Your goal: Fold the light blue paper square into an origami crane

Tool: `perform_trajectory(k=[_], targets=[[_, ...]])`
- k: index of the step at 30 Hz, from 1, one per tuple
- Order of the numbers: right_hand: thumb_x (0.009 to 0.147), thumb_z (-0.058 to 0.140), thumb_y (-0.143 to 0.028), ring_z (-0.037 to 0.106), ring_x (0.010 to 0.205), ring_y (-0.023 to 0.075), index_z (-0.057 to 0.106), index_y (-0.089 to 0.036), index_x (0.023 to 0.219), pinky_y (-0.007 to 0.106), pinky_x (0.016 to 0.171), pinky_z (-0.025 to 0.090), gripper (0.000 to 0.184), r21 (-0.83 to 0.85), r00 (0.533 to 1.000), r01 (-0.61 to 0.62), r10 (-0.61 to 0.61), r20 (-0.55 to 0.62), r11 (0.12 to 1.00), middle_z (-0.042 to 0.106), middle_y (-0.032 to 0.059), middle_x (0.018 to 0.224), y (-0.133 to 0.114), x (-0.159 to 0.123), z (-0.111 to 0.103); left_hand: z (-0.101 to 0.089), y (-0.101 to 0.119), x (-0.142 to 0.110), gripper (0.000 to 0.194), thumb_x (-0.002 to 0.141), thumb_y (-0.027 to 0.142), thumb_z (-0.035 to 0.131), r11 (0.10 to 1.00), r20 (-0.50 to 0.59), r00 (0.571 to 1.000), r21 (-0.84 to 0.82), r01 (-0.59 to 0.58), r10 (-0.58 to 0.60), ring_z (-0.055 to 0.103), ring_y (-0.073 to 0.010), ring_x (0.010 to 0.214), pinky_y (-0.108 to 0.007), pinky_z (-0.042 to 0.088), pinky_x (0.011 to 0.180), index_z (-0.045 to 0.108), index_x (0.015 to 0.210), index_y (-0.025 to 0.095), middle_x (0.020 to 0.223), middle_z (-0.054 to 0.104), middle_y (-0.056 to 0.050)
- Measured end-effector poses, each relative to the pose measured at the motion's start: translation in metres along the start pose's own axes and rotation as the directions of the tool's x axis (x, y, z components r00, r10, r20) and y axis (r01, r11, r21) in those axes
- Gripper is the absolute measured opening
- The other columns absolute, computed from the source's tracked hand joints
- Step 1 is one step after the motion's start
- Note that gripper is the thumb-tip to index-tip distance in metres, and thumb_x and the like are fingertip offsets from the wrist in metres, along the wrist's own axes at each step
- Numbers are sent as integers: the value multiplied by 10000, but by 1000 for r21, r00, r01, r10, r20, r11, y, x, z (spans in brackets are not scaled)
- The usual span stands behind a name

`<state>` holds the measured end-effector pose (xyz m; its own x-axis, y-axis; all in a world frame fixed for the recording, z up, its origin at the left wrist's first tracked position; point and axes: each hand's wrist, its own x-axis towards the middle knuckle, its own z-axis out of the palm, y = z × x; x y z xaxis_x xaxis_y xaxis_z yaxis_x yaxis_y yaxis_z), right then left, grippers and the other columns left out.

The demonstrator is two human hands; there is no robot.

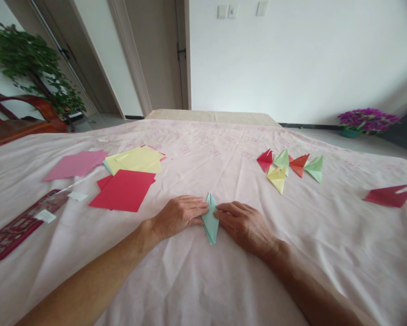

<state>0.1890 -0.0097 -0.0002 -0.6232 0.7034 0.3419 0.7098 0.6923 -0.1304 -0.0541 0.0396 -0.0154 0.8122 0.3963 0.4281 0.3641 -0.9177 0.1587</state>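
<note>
A mint-green piece of folded paper (210,224), shaped like a narrow diamond, lies on the cloth in front of me. A slit runs down from its upper tip. My left hand (180,213) grips its left edge, fingers together and the thumb tucked below. From the other side, the fingers of my right hand (244,225) close on the right edge; the right thumb is mostly hidden.
Red sheets (125,190), yellow sheets (138,159) and pink sheets (76,164) lie left, near a dark red packet (16,224). Several folded paper pieces (278,178) sit right, with a dark red one (389,196) farther out. The pink tablecloth (203,280) is wrinkled.
</note>
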Motion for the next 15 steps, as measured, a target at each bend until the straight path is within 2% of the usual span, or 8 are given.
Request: perform_trajectory(k=[3,7,12,15], targets=[[952,481,-224,603,881,162,670,-239,1031,276,777,485,205,60,999,-33,34,-4,998,686,56,1003,1,2,1,0,-1,1,361,885,408,569,1000,-14,1000,-15,-2,1,612,-196,1139,-368,463,1021,636,1157,181,1211,670,-79],[957,468,-228,593,874,159,679,-228,998,272,780,486,215,131,995,-96,98,-8,987,682,52,979,1,5,0,1,0,3,291,918,370,533,999,-32,999,-31,38,-39,636,-181,1099,-363,470,1006,656,1119,199,1180,688,-60],[937,499,-230,592,872,164,682,-228,966,280,783,484,186,151,985,-173,172,19,973,676,47,971,-3,8,-3,-2,3,4,278,942,344,494,991,7,996,-96,91,-91,619,-179,1129,-371,442,1036,662,1116,208,1189,684,-55],[926,519,-240,595,864,168,692,-238,947,285,773,484,175,156,981,-194,193,23,969,679,46,963,-4,9,-4,-4,3,5,298,917,386,529,991,18,997,-107,81,-80,609,-192,1145,-388,436,1040,660,1124,216,1204,676,-61]])
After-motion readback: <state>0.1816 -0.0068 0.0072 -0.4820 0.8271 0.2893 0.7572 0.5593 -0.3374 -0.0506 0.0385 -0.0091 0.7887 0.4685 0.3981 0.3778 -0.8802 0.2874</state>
